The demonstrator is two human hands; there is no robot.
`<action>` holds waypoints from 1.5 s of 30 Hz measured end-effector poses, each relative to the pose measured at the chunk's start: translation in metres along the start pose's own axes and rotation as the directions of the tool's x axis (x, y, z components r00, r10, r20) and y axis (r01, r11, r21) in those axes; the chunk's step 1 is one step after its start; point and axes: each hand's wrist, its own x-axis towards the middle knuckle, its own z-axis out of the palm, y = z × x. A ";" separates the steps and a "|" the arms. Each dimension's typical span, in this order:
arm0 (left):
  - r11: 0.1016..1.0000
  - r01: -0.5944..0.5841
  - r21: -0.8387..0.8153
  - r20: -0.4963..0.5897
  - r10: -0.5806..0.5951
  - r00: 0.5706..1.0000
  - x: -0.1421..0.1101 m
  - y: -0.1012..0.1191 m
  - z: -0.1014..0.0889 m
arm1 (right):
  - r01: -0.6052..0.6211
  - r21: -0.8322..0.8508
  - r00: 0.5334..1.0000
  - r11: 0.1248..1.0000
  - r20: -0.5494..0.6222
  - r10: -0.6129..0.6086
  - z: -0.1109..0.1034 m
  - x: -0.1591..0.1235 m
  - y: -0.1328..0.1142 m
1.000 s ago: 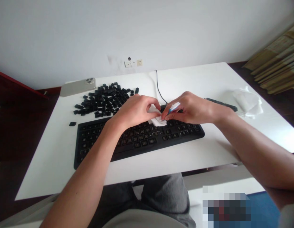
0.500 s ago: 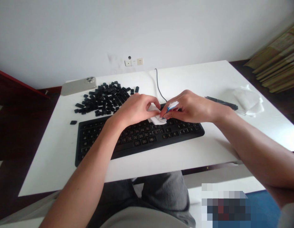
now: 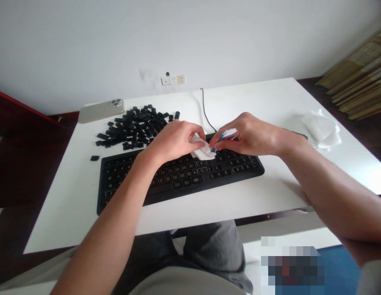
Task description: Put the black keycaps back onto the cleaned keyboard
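A black keyboard [image 3: 178,176] with its keycaps taken off lies on the white table [image 3: 264,102]. Above its upper middle, my left hand [image 3: 174,141] is closed on a folded white wipe [image 3: 201,150]. My right hand [image 3: 248,135] pinches a small blue and white object [image 3: 225,135] whose tip touches the wipe. What the object is I cannot make out. The two hands nearly meet over the keyboard.
A heap of loose black keycaps [image 3: 135,127] lies behind the keyboard at the left, one stray keycap [image 3: 94,158] apart. A phone [image 3: 101,111] lies face down at the far left corner. Crumpled white wrapping [image 3: 321,129] sits at the right; a cable [image 3: 205,110] runs back.
My right hand has risen slightly and tilted the blue and white object upward. The left hand and wipe have hardly moved.
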 end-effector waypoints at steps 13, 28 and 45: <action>0.990 0.139 0.018 -0.357 -0.123 0.926 -0.001 0.001 -0.009 | -0.165 0.048 0.912 0.985 -0.372 0.171 -0.011 -0.001 0.000; 0.990 0.139 -0.034 -0.460 -0.139 0.877 -0.001 0.004 -0.009 | -0.157 0.038 0.810 0.987 -0.567 0.151 -0.010 0.003 0.005; 0.981 0.192 0.005 -0.509 -0.163 0.845 -0.003 0.004 -0.011 | -0.108 0.077 0.893 0.991 -0.430 0.131 0.006 0.010 0.026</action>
